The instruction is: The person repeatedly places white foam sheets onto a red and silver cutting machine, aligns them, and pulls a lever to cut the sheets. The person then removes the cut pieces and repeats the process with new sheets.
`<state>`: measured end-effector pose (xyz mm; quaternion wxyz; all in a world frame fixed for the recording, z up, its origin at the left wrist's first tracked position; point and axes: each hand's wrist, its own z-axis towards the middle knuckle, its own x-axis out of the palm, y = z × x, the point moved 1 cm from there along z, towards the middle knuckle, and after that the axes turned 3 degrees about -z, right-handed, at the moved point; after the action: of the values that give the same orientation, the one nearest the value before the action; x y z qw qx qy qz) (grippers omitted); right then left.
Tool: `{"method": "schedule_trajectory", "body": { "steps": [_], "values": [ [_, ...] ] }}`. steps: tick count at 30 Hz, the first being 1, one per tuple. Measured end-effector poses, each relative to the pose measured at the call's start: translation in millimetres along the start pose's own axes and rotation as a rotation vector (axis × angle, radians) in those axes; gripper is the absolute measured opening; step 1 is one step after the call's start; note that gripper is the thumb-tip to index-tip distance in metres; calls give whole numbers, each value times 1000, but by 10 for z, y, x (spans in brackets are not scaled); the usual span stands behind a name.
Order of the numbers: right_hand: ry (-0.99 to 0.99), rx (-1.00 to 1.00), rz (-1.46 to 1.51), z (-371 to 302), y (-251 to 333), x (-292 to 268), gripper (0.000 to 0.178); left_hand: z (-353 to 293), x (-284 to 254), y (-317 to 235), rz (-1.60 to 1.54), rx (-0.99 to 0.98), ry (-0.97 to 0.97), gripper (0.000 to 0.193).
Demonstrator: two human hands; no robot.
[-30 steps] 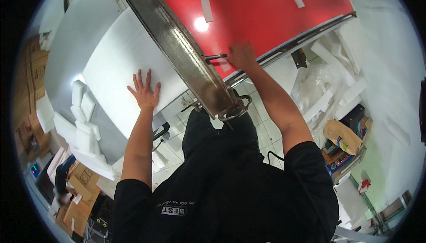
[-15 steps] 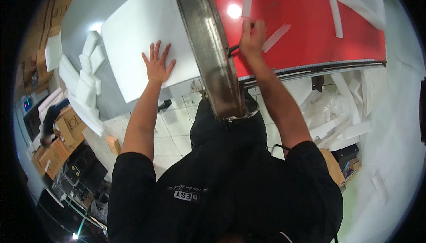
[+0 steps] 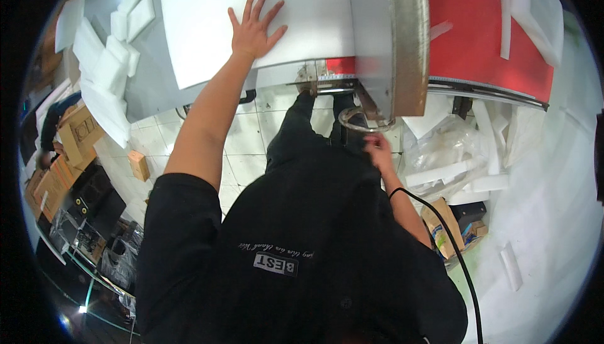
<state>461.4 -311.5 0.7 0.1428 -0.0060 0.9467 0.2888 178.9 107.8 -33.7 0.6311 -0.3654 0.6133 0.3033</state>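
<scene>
Nearest the body, the right hand (image 3: pixel 378 149) hangs low by the hip with its fingers curled, just under the metal ring handle (image 3: pixel 357 121) at the near end of the long steel bar (image 3: pixel 409 36); whether the fingers actually grip the ring I cannot tell. The bar runs straight away from that hand, its long axis pointing forward across the bench (image 3: pixel 302 73). The left hand (image 3: pixel 253 26) is stretched well ahead and to the left of the right one, fingers spread wide, palm pressed flat on the white foam sheet (image 3: pixel 264 4). The sheet lies beneath and beyond the left hand, its right edge reaching under the bar, so the left hand is much the nearer to it. Right of the bar lies a red panel (image 3: pixel 478 23) with white foam strips. Below the hands is tiled floor (image 3: pixel 245 143); foam blocks (image 3: pixel 107 61) and cardboard boxes (image 3: pixel 75 133) are piled off to the left
</scene>
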Motion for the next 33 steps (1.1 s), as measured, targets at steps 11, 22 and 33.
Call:
{"method": "schedule_trajectory", "body": {
  "steps": [11,22,33],
  "values": [
    [-279,-21,-60,-177,866,244,32,-8,52,7,123,-19,20,63],
    [-461,-75,-287,-49,637,-298,39,-30,118,8,134,-22,13,64],
    [-400,12,-170,-43,508,-574,44,-75,74,-24,94,-1,5,66]
  ]
}}
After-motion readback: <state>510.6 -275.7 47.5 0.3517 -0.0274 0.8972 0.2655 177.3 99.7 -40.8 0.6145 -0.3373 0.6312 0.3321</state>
